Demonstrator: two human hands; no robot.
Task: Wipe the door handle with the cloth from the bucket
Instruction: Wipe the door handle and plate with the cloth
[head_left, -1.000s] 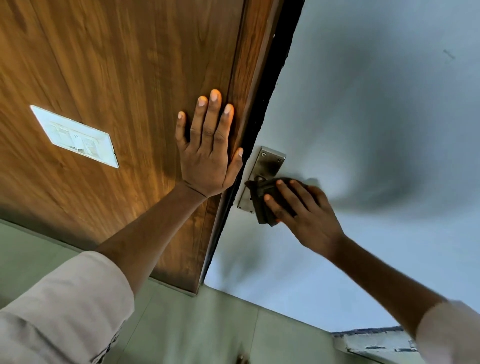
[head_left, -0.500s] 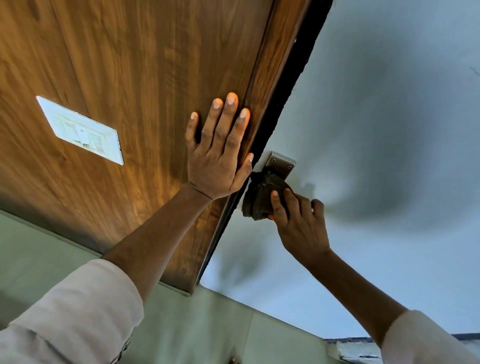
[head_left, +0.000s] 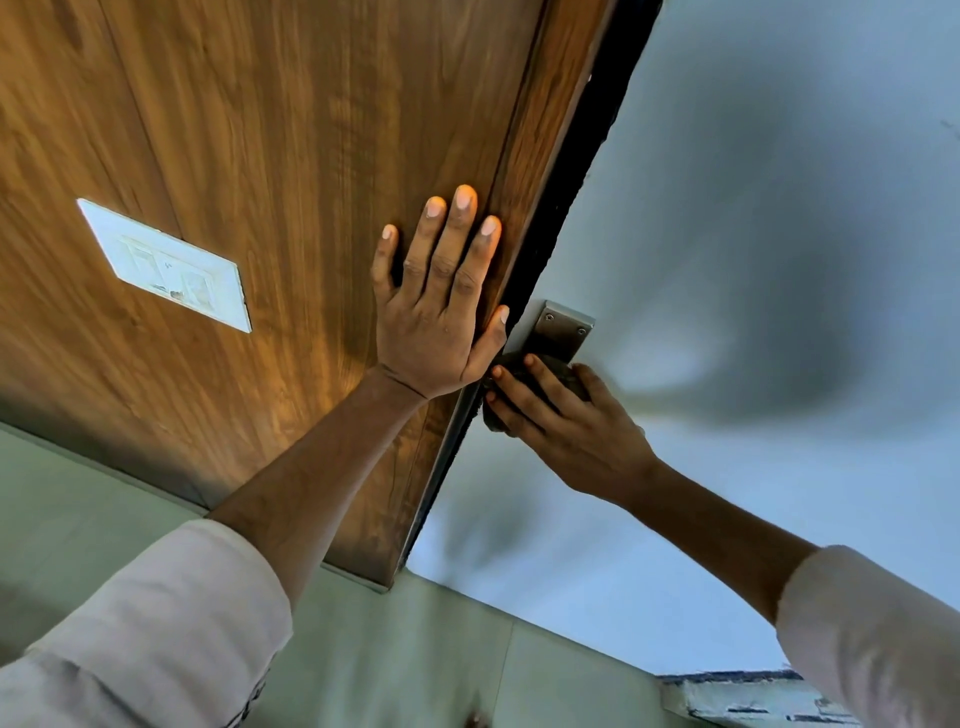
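Note:
A metal handle plate (head_left: 560, 328) with screws sits on the pale grey door (head_left: 779, 260), close to its left edge. My right hand (head_left: 566, 426) presses a dark cloth (head_left: 563, 375) against the lower part of the plate; the lever itself is hidden under cloth and fingers. My left hand (head_left: 439, 306) lies flat, fingers spread, on the brown wooden panel (head_left: 285, 156) beside the door's edge, its thumb near the plate. The bucket is not in view.
A white switch plate (head_left: 166, 265) is set in the wooden panel to the left. A dark gap (head_left: 576, 171) runs between panel and door. Greenish floor tiles (head_left: 415, 649) lie below, with a pale ledge (head_left: 753, 701) at lower right.
My right hand has slid the cloth along the handle towards the door's edge and now covers it from the side. The left hand stays flat on the wood.

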